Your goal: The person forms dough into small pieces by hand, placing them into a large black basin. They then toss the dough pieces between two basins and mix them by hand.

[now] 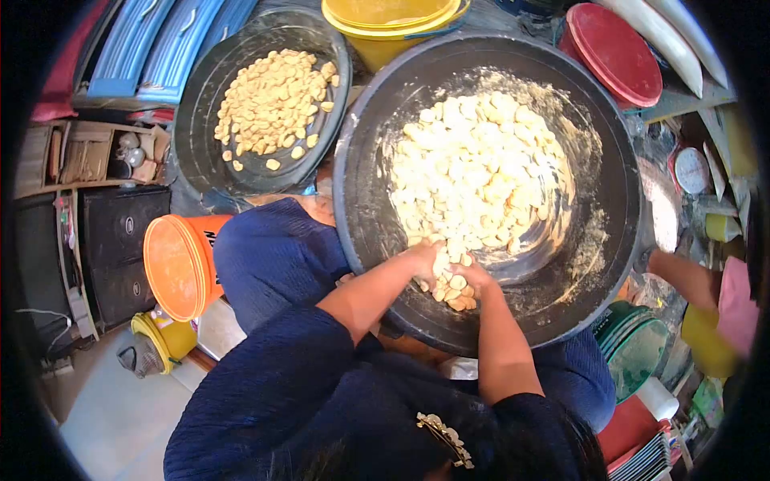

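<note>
Both hands meet at the near edge of a big black basin (609, 200), pressed together in a heap of pale yellow pieces (477, 172). The left hand (425, 258) curls around a cluster of pieces, fingers closed over them. The right hand (469, 276) cups more of them from the other side, fingers bent and half buried, so the grip is a scoop between both hands rather than a pinch. A few loose pieces (453, 298) lie just below the hands, on the basin's near slope.

The main heap fills the middle and far part of the basin, dusted white, with floury smears on the wall to the right. It looks like a gathering or mixing step: the hands pull pieces toward the near side. The next move seems to call for lifting the scoop without spilling, or turning it back into the heap.

To the left, a second black basin (200, 120) holds a smaller pile of darker yellow pieces (273, 100). Beyond the two stands a yellow bucket (385, 36). An orange bucket (180, 264) lies on its side near left. A red lid (613, 52) sits far right. At the right edge another person's arm (682, 276) reaches in, clear of the basin.
</note>
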Action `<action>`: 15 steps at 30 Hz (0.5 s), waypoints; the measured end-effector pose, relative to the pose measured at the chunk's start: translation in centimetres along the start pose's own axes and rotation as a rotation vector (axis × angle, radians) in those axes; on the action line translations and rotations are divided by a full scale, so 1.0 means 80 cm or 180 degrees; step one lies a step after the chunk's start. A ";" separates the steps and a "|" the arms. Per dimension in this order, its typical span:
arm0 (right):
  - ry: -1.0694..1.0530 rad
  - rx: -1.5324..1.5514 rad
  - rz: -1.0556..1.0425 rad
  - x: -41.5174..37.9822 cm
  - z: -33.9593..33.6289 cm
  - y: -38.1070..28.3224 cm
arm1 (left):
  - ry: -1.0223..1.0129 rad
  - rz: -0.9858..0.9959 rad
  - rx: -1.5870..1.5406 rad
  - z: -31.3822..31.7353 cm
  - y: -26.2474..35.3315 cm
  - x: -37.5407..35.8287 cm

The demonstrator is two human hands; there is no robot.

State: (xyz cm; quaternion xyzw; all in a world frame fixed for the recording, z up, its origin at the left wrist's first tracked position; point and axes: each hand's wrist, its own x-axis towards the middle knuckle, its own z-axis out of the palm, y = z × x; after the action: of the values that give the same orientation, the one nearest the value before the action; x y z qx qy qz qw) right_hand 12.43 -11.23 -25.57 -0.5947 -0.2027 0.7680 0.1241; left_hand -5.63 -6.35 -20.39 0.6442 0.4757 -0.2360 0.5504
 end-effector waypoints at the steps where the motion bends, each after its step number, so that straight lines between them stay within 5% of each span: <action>1: 0.0027 0.0472 -0.0239 -0.003 0.005 0.000 | 0.0079 0.0128 -0.0176 0.004 -0.006 0.010; 7: -0.0568 0.1856 0.0292 -0.035 0.008 -0.019 | 0.0281 0.0855 -0.1293 -0.009 -0.023 0.026; 15: -0.0770 0.2052 -0.0687 -0.095 0.095 -0.146 | 0.0791 0.1519 -0.2423 -0.140 -0.003 -0.090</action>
State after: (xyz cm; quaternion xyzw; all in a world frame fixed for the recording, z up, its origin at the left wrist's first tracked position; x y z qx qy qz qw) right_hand 6.52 -5.36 -12.03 -0.4051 -0.0248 0.8397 0.3608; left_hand -11.44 1.58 -11.36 0.5113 0.4293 0.1676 0.7254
